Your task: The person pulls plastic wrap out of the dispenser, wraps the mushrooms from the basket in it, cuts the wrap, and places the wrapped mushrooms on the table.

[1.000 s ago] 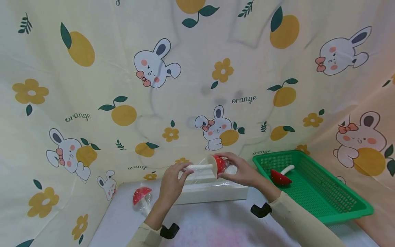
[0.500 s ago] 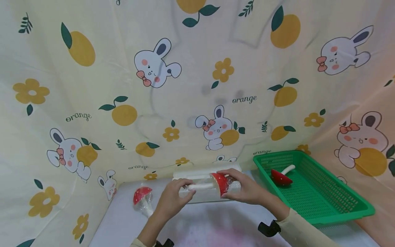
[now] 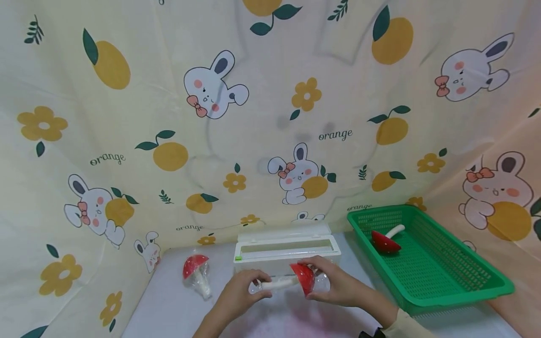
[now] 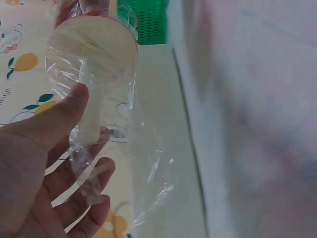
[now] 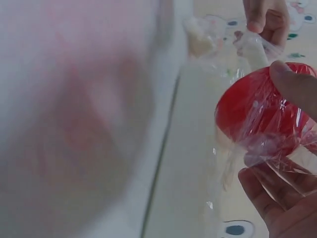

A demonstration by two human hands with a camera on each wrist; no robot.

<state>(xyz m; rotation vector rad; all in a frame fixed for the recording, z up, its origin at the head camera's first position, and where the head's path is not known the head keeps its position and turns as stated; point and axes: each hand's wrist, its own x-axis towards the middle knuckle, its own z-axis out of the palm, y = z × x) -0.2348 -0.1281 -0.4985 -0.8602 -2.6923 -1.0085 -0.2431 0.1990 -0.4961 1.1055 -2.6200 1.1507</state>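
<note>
A toy mushroom with a red cap (image 3: 303, 279) and a white stem lies sideways between my hands above the table. Clear plastic film (image 4: 131, 99) is loosely wrapped around it, crinkled past the stem in the left wrist view. With thumb and fingers, my left hand (image 3: 243, 293) pinches the film-covered stem end. My right hand (image 3: 338, 284) grips the cap from the right, its thumb on the red surface (image 5: 247, 106) in the right wrist view. Just behind stands a white film dispenser box (image 3: 270, 264) with its lid (image 3: 287, 231) raised.
A film-wrapped red-capped mushroom (image 3: 196, 267) lies on the table (image 3: 165, 300) at the left. The green basket (image 3: 456, 300) at the right contains another mushroom (image 3: 384, 242). A patterned cloth (image 3: 262, 117) hangs behind the table.
Both hands have brought the mushroom down and nearer, from over the dispenser to in front of it. The dispenser's slot and lid now show more fully.
</note>
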